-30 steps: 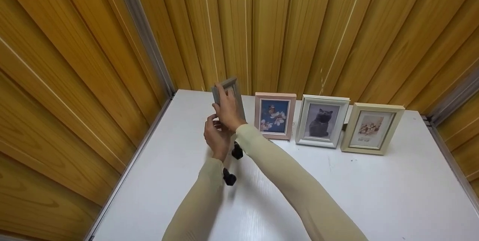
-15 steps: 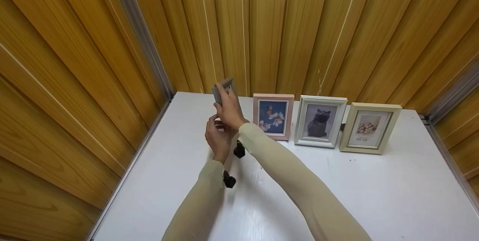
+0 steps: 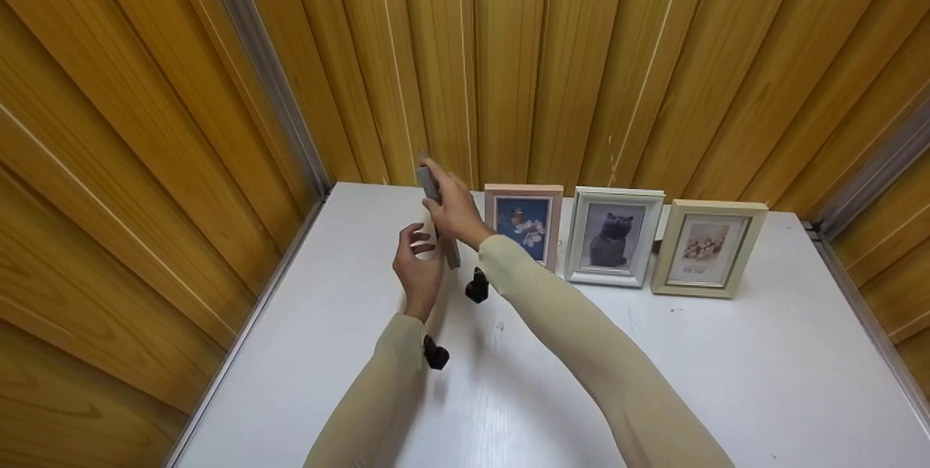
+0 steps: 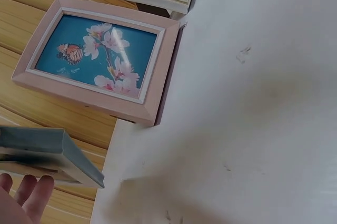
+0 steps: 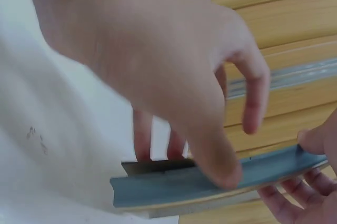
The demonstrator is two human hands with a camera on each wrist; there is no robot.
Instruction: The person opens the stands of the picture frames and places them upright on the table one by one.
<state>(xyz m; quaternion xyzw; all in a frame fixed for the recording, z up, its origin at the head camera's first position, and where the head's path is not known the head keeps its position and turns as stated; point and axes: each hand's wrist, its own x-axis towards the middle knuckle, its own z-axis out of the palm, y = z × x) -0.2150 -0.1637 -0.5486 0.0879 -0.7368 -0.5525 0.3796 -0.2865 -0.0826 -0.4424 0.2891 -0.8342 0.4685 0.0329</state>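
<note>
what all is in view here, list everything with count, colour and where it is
grey-blue frame: 1, grey-blue, raised above the table's back left, seen edge-on, between both hands
pink frame: 1, pink with a butterfly picture, standing at the back, leftmost of the row
white frame: 1, white with a cat picture, middle of the row
cream frame: 1, cream, right end of the row
table: 1, white, in a corner
wall: wood panels, behind and at left
right hand: 1, grips the grey-blue frame
left hand: 1, fingers at the frame's lower end
</note>
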